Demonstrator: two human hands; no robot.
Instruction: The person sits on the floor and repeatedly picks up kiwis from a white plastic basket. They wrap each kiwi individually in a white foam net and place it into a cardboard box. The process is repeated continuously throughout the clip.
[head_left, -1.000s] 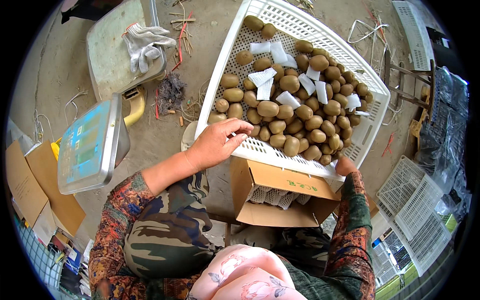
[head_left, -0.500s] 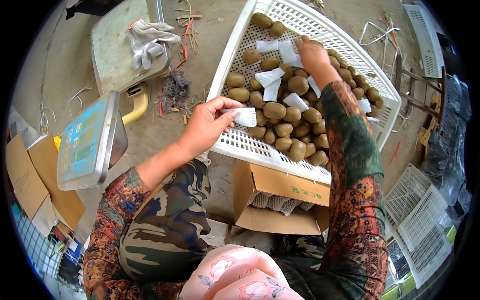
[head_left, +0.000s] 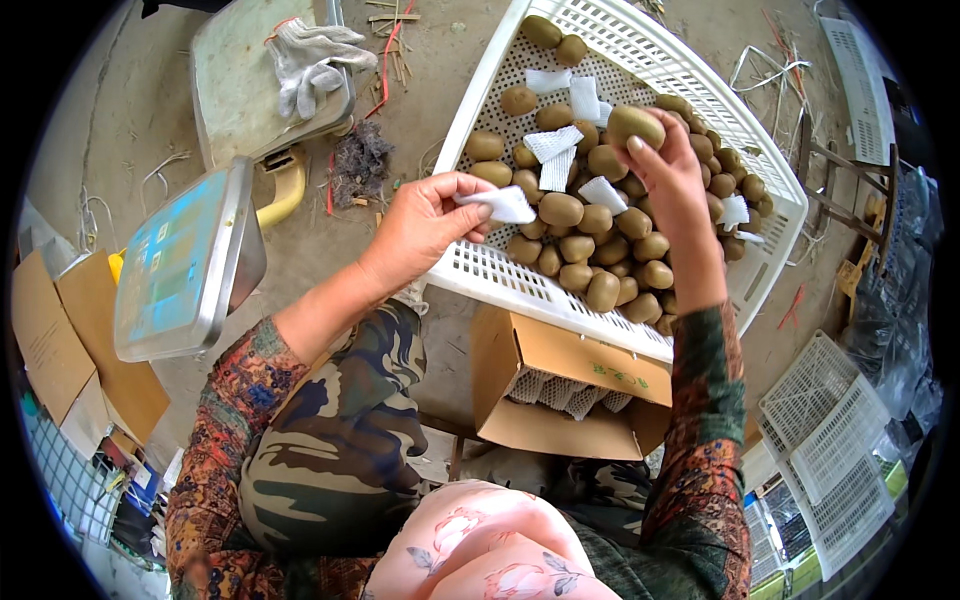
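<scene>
My left hand point(head_left: 432, 222) is closed on a white foam net sleeve point(head_left: 510, 206), pinched at the near left edge of the crate. A kiwifruit point(head_left: 636, 127) is gripped by my right hand point(head_left: 672, 165), raised over the pile. Beneath lies a white perforated plastic crate point(head_left: 458, 130) holding many loose brown kiwifruits point(head_left: 561, 210). Several more white foam sleeves point(head_left: 557, 170) lie flat among the fruit. Below the crate's near side, an open cardboard box point(head_left: 497, 425) contains net-wrapped pieces point(head_left: 560, 392) in a row.
At the left stands a scale with a blue-faced display point(head_left: 165, 262); a pair of grey-white gloves point(head_left: 305, 68) rests on its platform point(head_left: 225, 70). An opened carton point(head_left: 70, 345) is at far left. White crates point(head_left: 835, 440) and dark plastic sheeting point(head_left: 905, 240) lie at the right.
My right hand has drawn back from the crate's far part and lifted a kiwifruit. The left hand still pinches the sleeve, now turned slightly. The view has shifted a little.
</scene>
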